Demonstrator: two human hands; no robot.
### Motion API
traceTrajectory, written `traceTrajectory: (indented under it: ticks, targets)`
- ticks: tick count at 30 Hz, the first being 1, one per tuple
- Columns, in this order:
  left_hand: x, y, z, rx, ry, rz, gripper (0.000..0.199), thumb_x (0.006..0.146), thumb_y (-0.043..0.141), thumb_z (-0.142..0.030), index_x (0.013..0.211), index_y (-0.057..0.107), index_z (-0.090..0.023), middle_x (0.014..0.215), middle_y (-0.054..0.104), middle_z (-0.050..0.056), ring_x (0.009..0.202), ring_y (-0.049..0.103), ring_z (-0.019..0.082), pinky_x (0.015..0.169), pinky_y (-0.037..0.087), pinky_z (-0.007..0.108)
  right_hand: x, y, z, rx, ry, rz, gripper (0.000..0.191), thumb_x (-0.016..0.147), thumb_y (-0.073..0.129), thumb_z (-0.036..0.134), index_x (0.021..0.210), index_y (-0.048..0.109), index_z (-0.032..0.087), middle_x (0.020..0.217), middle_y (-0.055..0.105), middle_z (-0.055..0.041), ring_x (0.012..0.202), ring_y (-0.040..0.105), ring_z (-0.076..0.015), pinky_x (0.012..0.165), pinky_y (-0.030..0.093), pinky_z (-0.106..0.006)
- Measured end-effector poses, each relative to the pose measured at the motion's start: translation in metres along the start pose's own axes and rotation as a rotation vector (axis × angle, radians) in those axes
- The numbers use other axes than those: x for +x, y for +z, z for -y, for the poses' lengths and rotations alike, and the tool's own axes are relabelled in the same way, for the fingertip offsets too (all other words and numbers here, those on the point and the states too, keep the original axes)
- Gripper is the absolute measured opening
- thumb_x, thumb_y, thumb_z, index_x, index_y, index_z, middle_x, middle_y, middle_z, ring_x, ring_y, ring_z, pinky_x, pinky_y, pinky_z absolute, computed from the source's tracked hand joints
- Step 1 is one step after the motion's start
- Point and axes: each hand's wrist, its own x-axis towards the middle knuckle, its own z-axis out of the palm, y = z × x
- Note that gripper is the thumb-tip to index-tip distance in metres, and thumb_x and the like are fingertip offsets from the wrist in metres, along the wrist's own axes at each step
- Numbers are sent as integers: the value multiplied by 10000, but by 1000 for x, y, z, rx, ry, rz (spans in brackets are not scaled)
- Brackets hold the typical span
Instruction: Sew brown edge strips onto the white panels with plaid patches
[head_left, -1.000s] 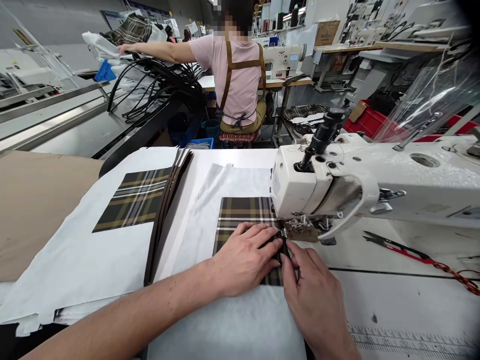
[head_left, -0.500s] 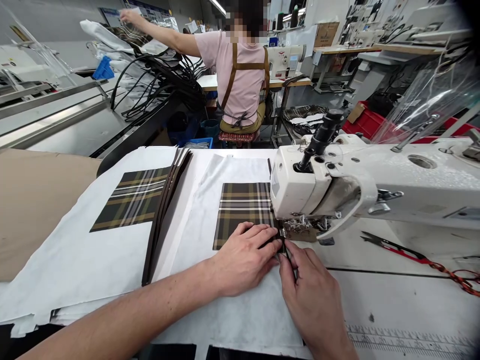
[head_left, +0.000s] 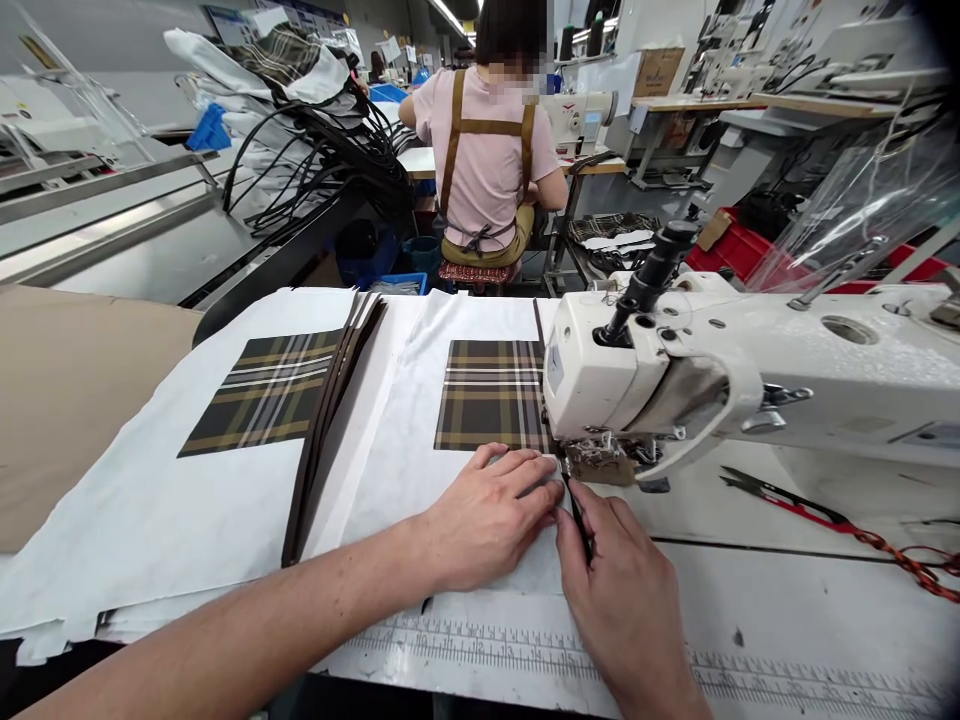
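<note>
A white fabric panel (head_left: 390, 490) with a plaid patch (head_left: 491, 395) lies under the head of a white sewing machine (head_left: 600, 365). My left hand (head_left: 495, 520) rests flat on the panel just below the patch, its fingertips close to the needle area. My right hand (head_left: 630, 590) pinches a dark strip (head_left: 577, 515) at the panel's right edge, between thumb and index finger. The presser foot and needle are partly hidden by the fingers and the machine head.
To the left lies a stack of white panels (head_left: 202, 520) with plaid patches and dark edges. Red-handled thread snips (head_left: 795, 500) lie at right. A printed ruler (head_left: 480, 645) runs along the table front. Ahead, a co-worker (head_left: 487, 150) sits beside a heap of fabric (head_left: 300, 110).
The panel and its patch have slid away from me under the machine, uncovering the ruler at the front. My hands stay nearly in place. The co-worker's outstretched arm has come down.
</note>
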Motion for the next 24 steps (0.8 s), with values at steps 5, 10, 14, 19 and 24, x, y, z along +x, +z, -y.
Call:
traceTrajectory:
  ticks: [5, 10, 14, 19, 24]
  targets:
    - [1, -1, -1, 4, 4, 14, 303, 1089, 443, -230, 1328, 610, -148, 1426, 637, 91, 1319, 562, 242, 1111, 384, 458, 1, -1, 1, 20, 1, 2, 400, 1108, 380, 406, 1307, 630, 166, 1100, 717, -104, 887, 688, -256, 655, 473, -362]
    - [1, 0, -3, 21, 25, 8, 328, 1042, 473, -175, 1342, 600, -130, 1433, 629, 100, 1320, 552, 247, 1121, 371, 472, 1, -2, -1, 33, -10, -3, 408, 1113, 377, 420, 1304, 631, 164, 1121, 710, -89, 931, 691, -259, 699, 494, -370]
    - [1, 1, -6, 47, 28, -4, 340, 1009, 483, -153, 1319, 615, -104, 1397, 647, 108, 1284, 574, 258, 1102, 394, 465, 1, -3, -2, 57, 17, 21, 402, 1104, 388, 430, 1291, 642, 180, 1104, 709, -86, 860, 685, -235, 680, 483, -360]
    - [2, 4, -10, 76, 31, -41, 351, 991, 493, -156, 1306, 621, -70, 1374, 654, 128, 1284, 579, 281, 1078, 430, 450, 2, -3, -1, 60, 35, 31, 386, 1085, 397, 391, 1299, 643, 182, 1038, 699, -75, 815, 664, -229, 658, 452, -355]
    - [4, 11, -9, 99, 18, -95, 323, 1006, 500, -174, 1287, 628, -78, 1327, 685, 136, 1260, 599, 281, 1092, 438, 457, 2, -5, 1, 76, 74, 42, 424, 1086, 379, 443, 1281, 663, 196, 1009, 698, -70, 814, 654, -232, 656, 440, -354]
